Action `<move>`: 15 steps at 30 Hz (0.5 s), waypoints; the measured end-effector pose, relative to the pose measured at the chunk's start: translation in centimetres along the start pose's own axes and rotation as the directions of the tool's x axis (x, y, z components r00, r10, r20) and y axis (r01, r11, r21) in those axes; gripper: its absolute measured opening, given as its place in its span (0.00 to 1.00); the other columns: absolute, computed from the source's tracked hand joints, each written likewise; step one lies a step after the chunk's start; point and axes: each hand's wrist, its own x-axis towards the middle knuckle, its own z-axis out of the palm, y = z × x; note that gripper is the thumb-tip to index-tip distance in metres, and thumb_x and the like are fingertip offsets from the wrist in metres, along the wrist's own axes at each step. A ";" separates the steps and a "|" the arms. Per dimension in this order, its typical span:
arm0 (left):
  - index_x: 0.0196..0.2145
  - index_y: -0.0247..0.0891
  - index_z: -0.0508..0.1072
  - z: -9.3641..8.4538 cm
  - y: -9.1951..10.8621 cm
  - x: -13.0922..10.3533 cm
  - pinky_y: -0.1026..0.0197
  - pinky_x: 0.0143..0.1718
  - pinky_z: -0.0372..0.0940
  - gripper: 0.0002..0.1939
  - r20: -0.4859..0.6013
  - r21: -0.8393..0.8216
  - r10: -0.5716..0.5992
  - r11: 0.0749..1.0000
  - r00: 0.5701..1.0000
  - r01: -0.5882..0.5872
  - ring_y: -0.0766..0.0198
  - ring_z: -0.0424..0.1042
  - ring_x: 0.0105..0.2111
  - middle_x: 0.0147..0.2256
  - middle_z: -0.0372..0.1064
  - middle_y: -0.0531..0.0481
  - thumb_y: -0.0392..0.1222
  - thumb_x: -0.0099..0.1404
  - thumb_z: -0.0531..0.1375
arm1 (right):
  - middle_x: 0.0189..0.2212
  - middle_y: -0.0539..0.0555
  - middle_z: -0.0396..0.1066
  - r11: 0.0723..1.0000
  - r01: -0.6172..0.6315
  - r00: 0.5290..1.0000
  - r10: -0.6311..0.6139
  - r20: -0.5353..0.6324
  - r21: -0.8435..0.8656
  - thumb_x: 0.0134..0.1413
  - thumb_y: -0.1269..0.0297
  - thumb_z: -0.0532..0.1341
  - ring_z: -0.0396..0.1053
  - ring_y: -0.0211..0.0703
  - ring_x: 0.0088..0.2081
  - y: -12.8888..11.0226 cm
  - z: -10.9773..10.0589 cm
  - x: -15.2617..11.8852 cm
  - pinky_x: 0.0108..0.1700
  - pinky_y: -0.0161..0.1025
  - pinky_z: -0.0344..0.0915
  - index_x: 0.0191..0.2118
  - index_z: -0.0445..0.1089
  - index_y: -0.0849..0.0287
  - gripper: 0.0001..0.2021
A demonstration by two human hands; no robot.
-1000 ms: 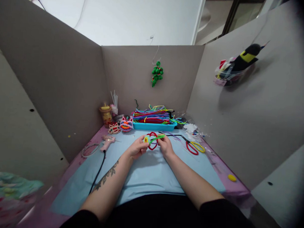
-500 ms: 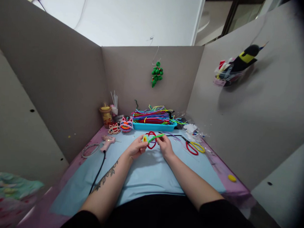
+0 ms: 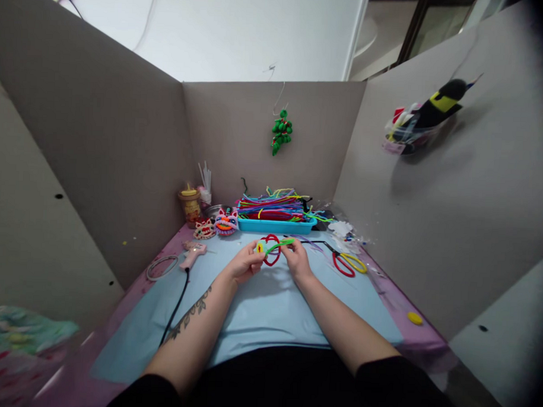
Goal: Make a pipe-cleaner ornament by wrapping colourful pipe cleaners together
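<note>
Above the light blue mat, my left hand [image 3: 246,261] is closed on a small craft piece [image 3: 260,247] in pale green and yellow with a red middle. Red looped pipe cleaners [image 3: 276,258] stick out from it, between my two hands. My right hand [image 3: 296,259] pinches the end of a bright green strip [image 3: 279,244] that runs across the red loops to my left fingers. How the strip joins the piece is too small to tell.
Behind my hands is a blue tray [image 3: 277,227] of colourful pipe cleaners. Scissors [image 3: 344,264] with red and yellow handles lie right; a pink glue gun [image 3: 192,255] and two lion-head crafts [image 3: 226,223] are left. Grey panels [image 3: 238,131] surround the table.
The view has shifted very slightly. The green strip's right end and my right fingers have moved a little; both hands keep their hold.
</note>
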 end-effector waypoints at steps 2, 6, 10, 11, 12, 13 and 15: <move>0.40 0.37 0.61 0.0 0.0 0.0 0.75 0.13 0.43 0.25 0.000 -0.002 0.004 1.000 1.000 -0.004 0.81 0.48 0.13 0.22 0.57 0.61 0.43 0.48 0.68 | 0.32 0.52 0.70 0.999 -0.029 1.000 0.029 0.001 0.029 0.43 0.57 0.63 0.65 0.42 0.33 0.0 -0.1 0.1 0.38 0.40 0.61 0.34 0.68 0.58 0.12; 0.40 0.37 0.61 0.1 0.0 0.0 0.75 0.13 0.43 0.27 -0.012 -0.001 0.000 1.000 1.000 0.000 0.81 0.48 0.13 0.22 0.57 0.61 0.44 0.46 0.69 | 0.30 0.52 0.70 0.991 -0.088 0.996 0.084 0.042 0.104 0.43 0.56 0.63 0.65 0.41 0.31 -0.4 0.0 0.1 0.35 0.39 0.60 0.33 0.68 0.58 0.12; 0.41 0.37 0.61 0.2 0.1 -0.1 0.75 0.13 0.42 0.27 -0.016 0.005 -0.007 1.000 1.000 0.007 0.81 0.48 0.13 0.22 0.57 0.61 0.45 0.46 0.69 | 0.26 0.49 0.69 0.971 -0.116 0.993 0.106 0.059 0.208 0.41 0.57 0.65 0.64 0.39 0.29 -0.6 0.2 0.0 0.32 0.36 0.59 0.30 0.65 0.57 0.12; 0.41 0.37 0.61 0.2 0.1 -0.1 0.75 0.13 0.43 0.27 -0.014 0.005 -0.006 1.000 1.000 0.007 0.81 0.48 0.13 0.22 0.57 0.61 0.44 0.46 0.69 | 0.25 0.48 0.68 0.967 -0.118 0.993 0.107 0.059 0.224 0.41 0.58 0.65 0.64 0.39 0.28 -0.6 0.3 0.0 0.31 0.36 0.58 0.29 0.63 0.57 0.12; 0.41 0.37 0.62 0.2 0.1 -0.1 0.75 0.14 0.43 0.27 -0.013 0.004 -0.006 1.000 1.000 0.006 0.81 0.48 0.13 0.22 0.57 0.61 0.44 0.46 0.69 | 0.24 0.47 0.67 0.966 -0.118 0.992 0.107 0.060 0.231 0.40 0.58 0.66 0.63 0.38 0.27 -0.5 0.3 0.0 0.30 0.35 0.57 0.28 0.62 0.56 0.13; 0.41 0.37 0.62 0.2 0.1 -0.1 0.75 0.14 0.43 0.27 -0.014 0.003 -0.005 1.000 1.000 0.005 0.81 0.48 0.13 0.23 0.57 0.61 0.44 0.46 0.69 | 0.23 0.46 0.66 0.966 -0.117 0.993 0.105 0.060 0.232 0.40 0.58 0.66 0.61 0.37 0.26 -0.4 0.4 0.0 0.29 0.35 0.57 0.27 0.61 0.56 0.13; 0.41 0.38 0.62 0.1 0.1 -0.1 0.75 0.14 0.43 0.27 -0.017 0.005 -0.008 1.000 1.000 0.008 0.81 0.48 0.13 0.23 0.57 0.61 0.44 0.46 0.69 | 0.21 0.45 0.63 0.970 -0.108 0.993 0.098 0.059 0.219 0.40 0.58 0.66 0.59 0.35 0.24 -0.1 0.4 0.0 0.28 0.34 0.56 0.26 0.59 0.56 0.15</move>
